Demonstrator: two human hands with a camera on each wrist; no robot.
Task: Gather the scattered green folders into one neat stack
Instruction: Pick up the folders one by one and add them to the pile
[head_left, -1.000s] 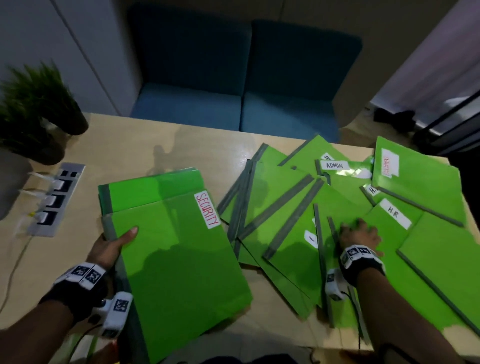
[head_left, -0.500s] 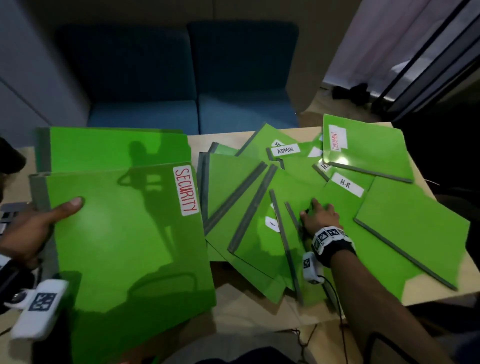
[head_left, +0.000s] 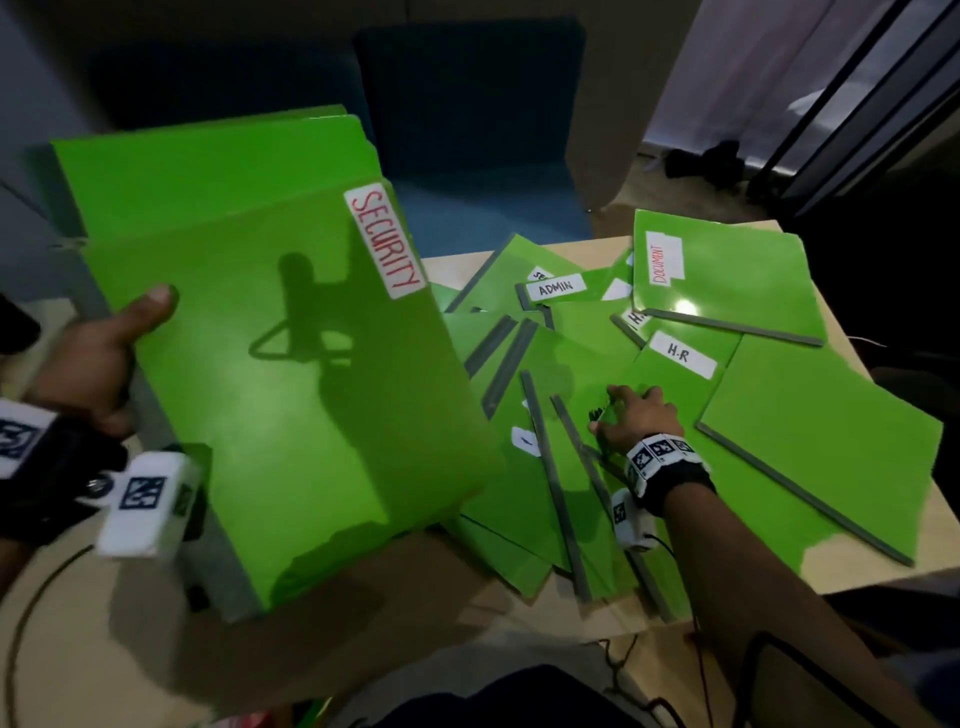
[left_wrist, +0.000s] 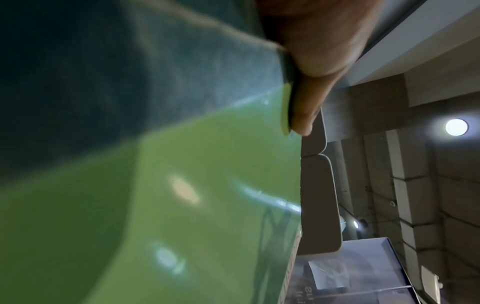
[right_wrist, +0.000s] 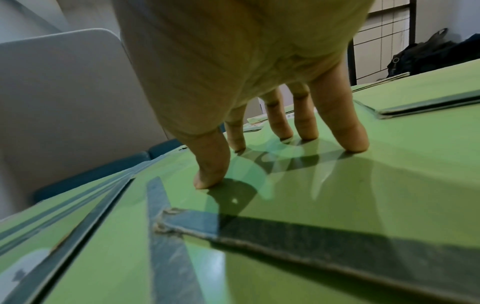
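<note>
The left hand (head_left: 88, 358) grips two green folders raised off the table (head_left: 363, 613), thumb across the front of the SECURITY folder (head_left: 291, 395), with a second folder (head_left: 208, 171) behind it. Right of the SECURITY folder, the other folders (head_left: 571, 467) lie fanned and overlapping on the table. The right hand (head_left: 636, 415) rests there, grip wide, spread fingertips (right_wrist: 355, 142) pressing down on a cover just below the H-R folder (head_left: 680, 358).

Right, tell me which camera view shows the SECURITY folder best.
The head view: the SECURITY folder shows whole, its label readable, gripped at its edge by the left hand. The left wrist view shows only a blurred green surface beside the thumb. The right wrist view doesn't show it.
</note>
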